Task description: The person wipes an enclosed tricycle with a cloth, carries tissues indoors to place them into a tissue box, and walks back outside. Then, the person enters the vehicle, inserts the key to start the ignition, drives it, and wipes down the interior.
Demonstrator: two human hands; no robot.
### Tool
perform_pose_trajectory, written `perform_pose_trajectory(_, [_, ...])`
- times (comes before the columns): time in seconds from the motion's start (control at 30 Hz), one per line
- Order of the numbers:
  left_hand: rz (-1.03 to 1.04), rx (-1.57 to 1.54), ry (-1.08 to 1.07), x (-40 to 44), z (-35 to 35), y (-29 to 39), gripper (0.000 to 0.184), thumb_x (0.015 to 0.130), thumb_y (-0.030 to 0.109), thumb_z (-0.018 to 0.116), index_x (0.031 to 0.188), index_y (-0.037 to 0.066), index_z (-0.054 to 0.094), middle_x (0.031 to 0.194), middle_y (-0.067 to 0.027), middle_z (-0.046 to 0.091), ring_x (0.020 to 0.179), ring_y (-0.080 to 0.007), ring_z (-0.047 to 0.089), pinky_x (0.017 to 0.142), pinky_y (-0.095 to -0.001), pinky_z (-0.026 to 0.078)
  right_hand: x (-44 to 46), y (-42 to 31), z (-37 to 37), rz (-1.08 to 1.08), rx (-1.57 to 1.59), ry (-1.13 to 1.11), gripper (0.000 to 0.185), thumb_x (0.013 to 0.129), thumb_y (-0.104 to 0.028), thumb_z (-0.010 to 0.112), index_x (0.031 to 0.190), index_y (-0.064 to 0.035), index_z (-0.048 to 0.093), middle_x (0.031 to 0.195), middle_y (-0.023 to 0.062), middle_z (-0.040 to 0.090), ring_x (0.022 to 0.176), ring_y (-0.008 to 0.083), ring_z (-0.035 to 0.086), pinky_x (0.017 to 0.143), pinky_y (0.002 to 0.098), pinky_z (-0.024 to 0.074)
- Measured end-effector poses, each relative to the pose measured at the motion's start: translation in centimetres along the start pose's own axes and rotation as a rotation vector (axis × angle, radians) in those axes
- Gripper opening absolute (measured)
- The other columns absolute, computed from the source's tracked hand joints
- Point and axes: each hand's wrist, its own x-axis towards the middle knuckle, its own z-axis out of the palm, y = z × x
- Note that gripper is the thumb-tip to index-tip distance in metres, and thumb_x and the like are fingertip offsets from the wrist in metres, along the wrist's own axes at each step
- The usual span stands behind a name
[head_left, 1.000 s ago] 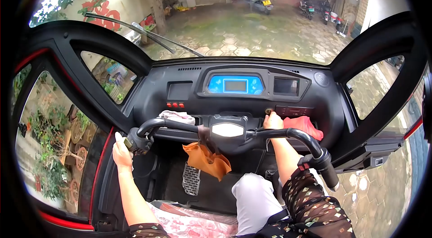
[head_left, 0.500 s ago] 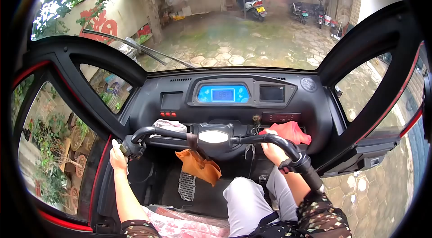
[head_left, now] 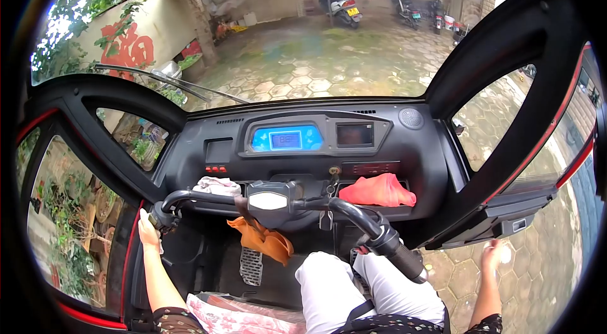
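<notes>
The left hand (head_left: 149,231) is curling round the left grip (head_left: 155,219), its far fingers hiding from view, while the right hand (head_left: 491,256), having moved off the handlebar (head_left: 357,212), is now reaching out beside the open door (head_left: 480,223). Its fingers are bending partly, but whether they are touching or holding anything, I cannot tell. The right grip (head_left: 408,262) is therefore sitting free, only the left hand holding the bar. The keys (head_left: 325,220) are hanging below the lock (head_left: 334,171), and the display (head_left: 286,139) is glowing blue with digits, which were absent a second ago.
</notes>
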Motion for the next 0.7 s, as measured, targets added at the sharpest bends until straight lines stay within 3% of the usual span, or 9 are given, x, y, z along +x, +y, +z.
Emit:
perform_pose_trajectory(0.03, [-0.011,-0.001,-0.019,0.1,-0.2,-0.1,0.055,0.088,0.042,0.025,0.059,0.006,0.054,0.051,0.0017,0.046,0.045,-0.0092,0.040,0.046,-0.0253,0.034,1.7,2.8,0.0,0.068,0.004,0.063,0.040,0.065,0.006,0.045,0.105,-0.0002,0.047,0.097,0.0181,0.054,0.094,0.0336,0.051,0.082,0.0377,0.0400])
perform_pose_trajectory(0.13, [-0.025,-0.062,-0.037,1.1,-0.6,-1.5,0.055,0.088,0.043,0.026,0.063,0.005,0.057,0.057,0.0005,0.051,0.050,-0.0099,0.045,0.049,-0.0243,0.038,5.6,3.7,-1.5,0.015,-0.158,0.302,0.052,0.063,0.007,0.044,0.115,0.0004,0.041,0.103,0.0215,0.051,0.101,0.0353,0.048,0.088,0.0371,0.0370])
perform_pose_trajectory(0.23, [-0.055,-0.089,-0.042,0.7,-0.4,-0.9,0.055,0.088,0.043,0.026,0.064,0.004,0.057,0.059,0.0000,0.053,0.052,-0.0102,0.047,0.053,-0.0245,0.040,8.9,5.8,-0.5,-0.034,-0.141,0.228,0.065,0.065,0.007,0.042,0.128,-0.0036,0.027,0.115,0.0227,0.044,0.107,0.0338,0.045,0.091,0.0358,0.0347])
perform_pose_trajectory(0.3, [-0.007,-0.047,0.008,0.6,-0.4,-0.8,0.056,0.088,0.043,0.026,0.066,0.003,0.058,0.062,-0.0010,0.055,0.054,-0.0105,0.048,0.055,-0.0252,0.041,10.1,6.4,1.0,0.199,0.068,-0.203,0.074,0.062,0.007,0.044,0.131,-0.0071,0.021,0.119,0.0228,0.040,0.111,0.0330,0.042,0.093,0.0336,0.0328])
perform_pose_trajectory(0.33, [-0.006,-0.047,0.008,0.9,-0.5,-1.2,0.056,0.088,0.043,0.026,0.066,0.003,0.058,0.062,-0.0010,0.055,0.054,-0.0105,0.048,0.055,-0.0252,0.041,10.2,5.9,1.9,0.276,0.012,-0.207,0.080,0.057,0.009,0.046,0.130,0.0019,0.017,0.114,0.0280,0.044,0.110,0.0366,0.042,0.093,0.0343,0.0330])
perform_pose_trajectory(0.4, [0.004,-0.080,0.008,1.4,-0.7,-2.0,0.056,0.088,0.043,0.026,0.069,0.003,0.060,0.064,-0.0018,0.056,0.057,-0.0110,0.050,0.057,-0.0254,0.041,11.3,12.9,7.5,0.279,0.015,-0.308,0.079,0.057,0.009,0.046,0.130,0.0027,0.016,0.113,0.0282,0.045,0.110,0.0365,0.042,0.093,0.0339,0.0332])
perform_pose_trajectory(0.5, [-0.028,-0.106,-0.009,1.5,-0.9,-2.1,0.056,0.088,0.043,0.026,0.072,0.002,0.060,0.064,-0.0024,0.057,0.058,-0.0117,0.052,0.057,-0.0255,0.042,9.1,1.8,1.0,0.295,0.008,-0.258,0.078,0.059,0.008,0.046,0.130,0.0029,0.014,0.114,0.0278,0.044,0.109,0.0366,0.043,0.093,0.0346,0.0336])
perform_pose_trajectory(0.53, [-0.030,-0.113,0.009,1.8,-0.9,-2.5,0.056,0.088,0.043,0.026,0.072,0.002,0.060,0.064,-0.0025,0.057,0.057,-0.0119,0.052,0.056,-0.0259,0.042,9.3,2.7,1.7,0.301,0.004,-0.258,0.078,0.059,0.008,0.046,0.130,0.0029,0.014,0.114,0.0278,0.044,0.109,0.0366,0.043,0.093,0.0346,0.0336])
perform_pose_trajectory(0.7, [-0.218,-0.239,0.025,1.7,-0.6,-1.4,0.051,0.086,0.045,0.028,0.086,0.004,0.058,0.075,-0.0054,0.059,0.059,-0.0165,0.055,0.051,-0.0285,0.046,9.4,2.6,1.2,0.155,-0.208,-0.337,0.047,0.065,-0.011,0.060,0.108,0.0017,0.046,0.109,0.0213,0.048,0.108,0.0345,0.041,0.092,0.0381,0.0340])
